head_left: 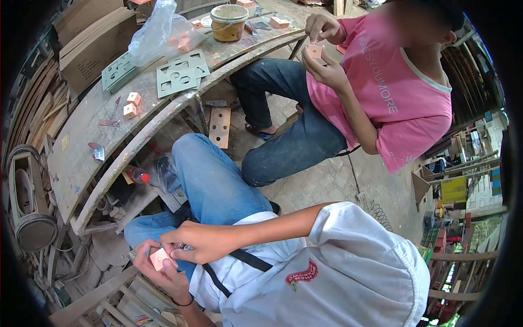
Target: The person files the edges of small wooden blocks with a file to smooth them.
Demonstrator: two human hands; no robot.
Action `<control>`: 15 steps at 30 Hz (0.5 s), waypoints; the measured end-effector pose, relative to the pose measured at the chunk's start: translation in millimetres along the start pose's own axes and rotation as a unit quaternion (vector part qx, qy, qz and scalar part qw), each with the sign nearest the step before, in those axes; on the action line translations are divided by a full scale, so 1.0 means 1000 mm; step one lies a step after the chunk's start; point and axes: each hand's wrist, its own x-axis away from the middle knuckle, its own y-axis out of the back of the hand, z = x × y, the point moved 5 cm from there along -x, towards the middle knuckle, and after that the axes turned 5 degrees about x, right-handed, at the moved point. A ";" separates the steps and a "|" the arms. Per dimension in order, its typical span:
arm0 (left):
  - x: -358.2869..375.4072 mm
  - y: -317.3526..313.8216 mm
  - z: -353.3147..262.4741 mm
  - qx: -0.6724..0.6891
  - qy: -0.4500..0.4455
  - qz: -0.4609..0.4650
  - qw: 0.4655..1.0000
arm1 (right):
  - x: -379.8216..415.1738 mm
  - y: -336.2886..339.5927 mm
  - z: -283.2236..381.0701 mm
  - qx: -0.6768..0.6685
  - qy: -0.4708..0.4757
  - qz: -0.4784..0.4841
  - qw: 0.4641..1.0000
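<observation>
My left hand [158,275], at the lower left, has its fingers wrapped round a small pale wooden block [159,259]. My right hand [199,242] is closed in a pinch right beside the block. A small dark piece shows at its fingertips, too little of it to name. Across from me, a co-worker in a pink shirt holds a similar block with a hole [314,52] in both hands. Two more small blocks with holes [131,104] sit together on the worktable [81,136].
Green sheets with cut-out shapes [182,73], a clear plastic bag [158,35] and a stained bucket [229,24] stand on the table. A board with holes [219,128] is on the floor. Below the table edge is a red-capped bottle [140,176]. Cardboard boxes [98,52] rise at the back left.
</observation>
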 end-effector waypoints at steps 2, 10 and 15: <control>0.004 0.003 0.013 0.041 0.074 -0.005 0.996 | 0.001 0.000 -0.001 -0.004 -0.004 -0.008 1.000; 0.012 0.004 0.015 0.066 0.278 -0.019 0.958 | 0.008 -0.005 0.003 0.157 0.082 -0.036 0.983; 0.024 -0.007 0.021 0.287 0.415 -0.015 0.863 | 0.007 -0.003 -0.001 0.200 0.070 -0.027 0.977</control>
